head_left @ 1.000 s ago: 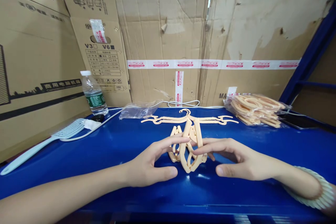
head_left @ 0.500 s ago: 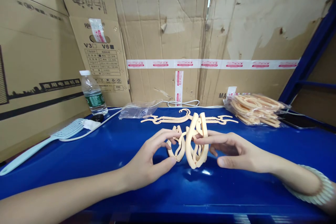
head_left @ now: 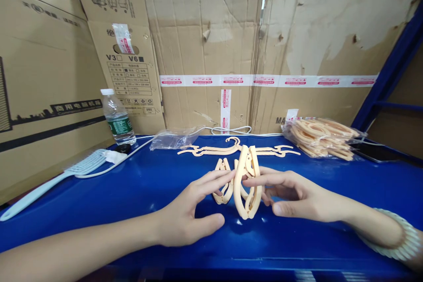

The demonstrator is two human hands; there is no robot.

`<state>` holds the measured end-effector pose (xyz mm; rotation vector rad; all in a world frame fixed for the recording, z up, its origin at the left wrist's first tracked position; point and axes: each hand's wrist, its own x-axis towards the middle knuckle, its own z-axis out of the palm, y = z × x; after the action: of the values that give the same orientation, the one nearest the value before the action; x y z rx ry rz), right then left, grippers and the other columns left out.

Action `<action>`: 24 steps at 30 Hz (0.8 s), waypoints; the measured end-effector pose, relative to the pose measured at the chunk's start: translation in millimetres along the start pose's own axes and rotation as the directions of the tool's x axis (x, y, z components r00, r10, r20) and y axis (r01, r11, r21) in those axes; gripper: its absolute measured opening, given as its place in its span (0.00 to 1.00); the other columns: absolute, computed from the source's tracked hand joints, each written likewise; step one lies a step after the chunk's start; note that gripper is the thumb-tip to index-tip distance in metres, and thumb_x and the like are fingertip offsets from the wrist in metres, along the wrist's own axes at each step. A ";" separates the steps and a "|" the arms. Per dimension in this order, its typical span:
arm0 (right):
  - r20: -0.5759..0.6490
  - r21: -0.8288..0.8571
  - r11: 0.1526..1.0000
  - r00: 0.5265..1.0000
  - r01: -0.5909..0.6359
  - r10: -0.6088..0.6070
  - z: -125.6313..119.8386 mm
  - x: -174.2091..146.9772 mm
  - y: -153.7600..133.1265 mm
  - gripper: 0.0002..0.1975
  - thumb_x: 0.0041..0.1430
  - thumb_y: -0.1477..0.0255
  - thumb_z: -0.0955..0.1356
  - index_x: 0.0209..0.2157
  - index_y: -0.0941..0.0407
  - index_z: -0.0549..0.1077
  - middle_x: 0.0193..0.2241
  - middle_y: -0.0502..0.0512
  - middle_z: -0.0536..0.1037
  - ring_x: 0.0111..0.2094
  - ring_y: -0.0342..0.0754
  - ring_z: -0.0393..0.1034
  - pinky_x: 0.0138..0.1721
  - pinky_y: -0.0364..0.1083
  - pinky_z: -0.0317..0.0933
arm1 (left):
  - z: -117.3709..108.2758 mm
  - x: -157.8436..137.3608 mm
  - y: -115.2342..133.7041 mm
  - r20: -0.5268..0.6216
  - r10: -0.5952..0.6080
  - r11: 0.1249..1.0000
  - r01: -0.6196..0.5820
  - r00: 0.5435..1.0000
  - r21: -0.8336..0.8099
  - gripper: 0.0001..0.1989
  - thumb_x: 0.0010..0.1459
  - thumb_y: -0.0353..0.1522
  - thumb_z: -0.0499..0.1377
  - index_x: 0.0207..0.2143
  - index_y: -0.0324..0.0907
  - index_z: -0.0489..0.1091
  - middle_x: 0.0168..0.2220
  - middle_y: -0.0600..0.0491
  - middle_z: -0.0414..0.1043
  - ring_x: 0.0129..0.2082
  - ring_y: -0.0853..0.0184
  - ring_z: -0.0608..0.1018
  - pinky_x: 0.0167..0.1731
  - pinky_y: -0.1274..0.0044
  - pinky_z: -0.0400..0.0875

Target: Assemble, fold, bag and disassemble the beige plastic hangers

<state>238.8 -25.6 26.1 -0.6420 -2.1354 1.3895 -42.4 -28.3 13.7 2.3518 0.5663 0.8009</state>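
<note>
A cream folding clothes hanger (head_left: 241, 189), folded into a narrow loop, stands upright at the middle of the blue table. My left hand (head_left: 193, 205) is open at its left side, fingers stretched out and their tips against the hanger, thumb held apart. From the right, my right hand (head_left: 297, 194) has its index finger through the hanger and other fingers behind the right bar; its thumb is free. Just behind my left fingertips is a second folded hanger (head_left: 222, 198), partly hidden. Farther back, an unfolded hanger (head_left: 214, 150) lies flat with its hook upward.
Bagged cream hangers (head_left: 324, 136) lie at the right back, beside a dark phone (head_left: 375, 152). On the left are a water bottle (head_left: 118, 119), a pale blue hairbrush (head_left: 84, 165) and a white cable (head_left: 135, 152). Cardboard (head_left: 205, 44) walls the back.
The folded hanger has come slightly nearer and lower. My left thumb has moved away from the hangers, and the left fingers have straightened and shifted right onto the front one.
</note>
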 end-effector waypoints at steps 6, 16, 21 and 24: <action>-0.298 -0.065 0.995 0.953 -0.070 0.047 -22.2 -1.9 4.4 0.19 0.58 0.59 0.71 0.46 0.56 0.77 0.38 0.57 0.74 0.30 0.45 0.67 0.33 0.45 0.65 | 0.2 -3.1 -6.8 -0.032 0.148 0.974 -0.140 0.989 0.178 0.42 0.55 0.26 0.58 0.68 0.51 0.42 0.67 0.46 0.47 0.66 0.51 0.54 0.63 0.55 0.52; -0.210 -0.534 0.798 0.958 -0.279 0.194 -55.8 -8.9 11.0 0.23 0.61 0.50 0.64 0.40 0.57 0.73 0.31 0.53 0.72 0.31 0.48 0.65 0.30 0.45 0.61 | -6.6 -0.2 -5.5 0.116 0.091 0.946 -0.122 0.989 0.301 0.34 0.57 0.29 0.58 0.65 0.49 0.53 0.63 0.44 0.57 0.63 0.51 0.60 0.61 0.58 0.57; -0.098 -0.646 0.727 0.969 -0.234 0.225 -44.1 -11.2 5.0 0.27 0.62 0.52 0.65 0.55 0.54 0.67 0.41 0.56 0.75 0.40 0.56 0.69 0.41 0.51 0.64 | -7.9 -3.0 -5.6 0.265 -0.041 0.949 -0.046 0.963 0.313 0.37 0.57 0.41 0.61 0.66 0.54 0.51 0.67 0.48 0.52 0.67 0.46 0.51 0.62 0.48 0.39; -0.102 -0.704 0.674 0.971 -0.223 0.214 -42.6 -13.4 5.4 0.35 0.55 0.52 0.70 0.59 0.55 0.65 0.53 0.60 0.70 0.52 0.63 0.65 0.51 0.55 0.60 | -9.5 -3.3 -5.0 0.283 -0.063 0.956 -0.024 0.957 0.293 0.36 0.58 0.42 0.61 0.66 0.56 0.50 0.68 0.50 0.49 0.67 0.45 0.48 0.61 0.46 0.35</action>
<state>277.0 -3.0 33.9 -1.2256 -2.6447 0.5791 -52.1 -22.7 15.3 2.6667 0.6139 0.3671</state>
